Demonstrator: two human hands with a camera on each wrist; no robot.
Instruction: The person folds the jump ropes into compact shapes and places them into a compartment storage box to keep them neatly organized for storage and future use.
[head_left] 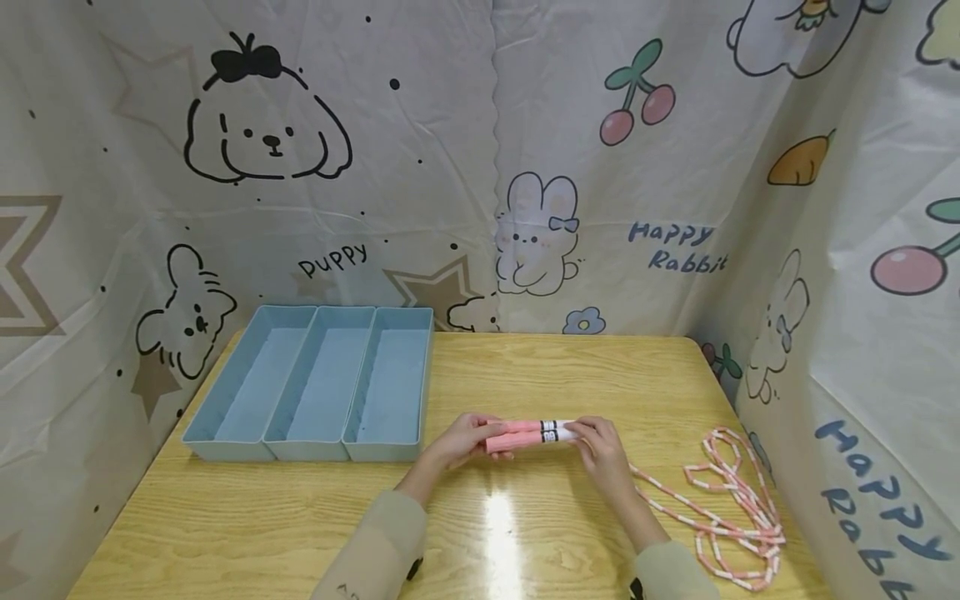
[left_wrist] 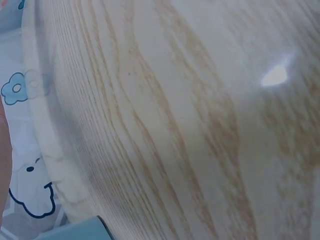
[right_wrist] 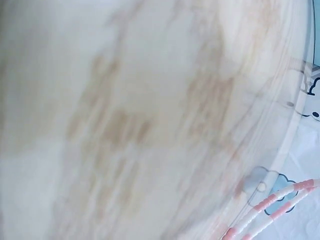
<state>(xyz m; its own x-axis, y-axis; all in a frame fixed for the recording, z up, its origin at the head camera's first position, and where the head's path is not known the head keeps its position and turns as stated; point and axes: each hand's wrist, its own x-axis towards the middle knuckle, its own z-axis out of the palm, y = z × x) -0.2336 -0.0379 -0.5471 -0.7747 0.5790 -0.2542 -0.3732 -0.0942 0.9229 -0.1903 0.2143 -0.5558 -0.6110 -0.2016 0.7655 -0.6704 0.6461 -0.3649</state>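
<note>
Two jump rope handles [head_left: 517,433], pink with white ends and black bands, lie side by side just over the middle of the table in the head view. My left hand [head_left: 461,439] grips their pink ends. At the white ends, my right hand [head_left: 602,454] pinches the pair between thumb and fingers. The pink-and-white beaded rope [head_left: 761,533] runs out from near my right hand and lies in loose loops at the table's right side. Part of that rope [right_wrist: 272,202] also crosses the lower corner of the right wrist view.
A light blue tray [head_left: 386,452] with three long compartments stands at the table's back left, beside my left hand. The wood-grain table [head_left: 570,375] ends at a printed curtain [head_left: 420,183] behind and along the sides. The left wrist view catches a tray corner [left_wrist: 82,230].
</note>
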